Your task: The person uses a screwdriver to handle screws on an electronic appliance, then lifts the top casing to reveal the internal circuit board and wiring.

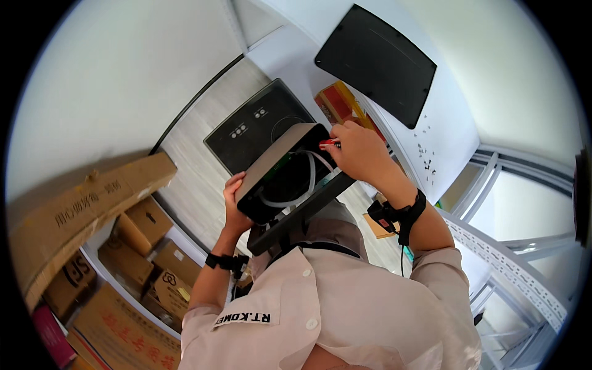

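My left hand (234, 203) grips the left end of a black housing (271, 160) with a brownish-grey face, held tilted in front of my body, its dark inside open. Pale tubing or cable (311, 172) loops inside it. My right hand (361, 151) is closed around a small red-handled tool (327, 143) at the housing's upper right; the tool's tip is hard to make out. A thick black bar (296, 216) runs diagonally beside the housing, below the right hand. Beyond them lies a dark panel (240, 145) with round cutouts.
A black plate (376, 61) and scattered small parts (425, 154) lie on the white tabletop (450, 105). A red and yellow box (333, 98) is beside the dark panel. Cardboard boxes (92, 203) fill the left side; white metal framing (493, 234) stands at right.
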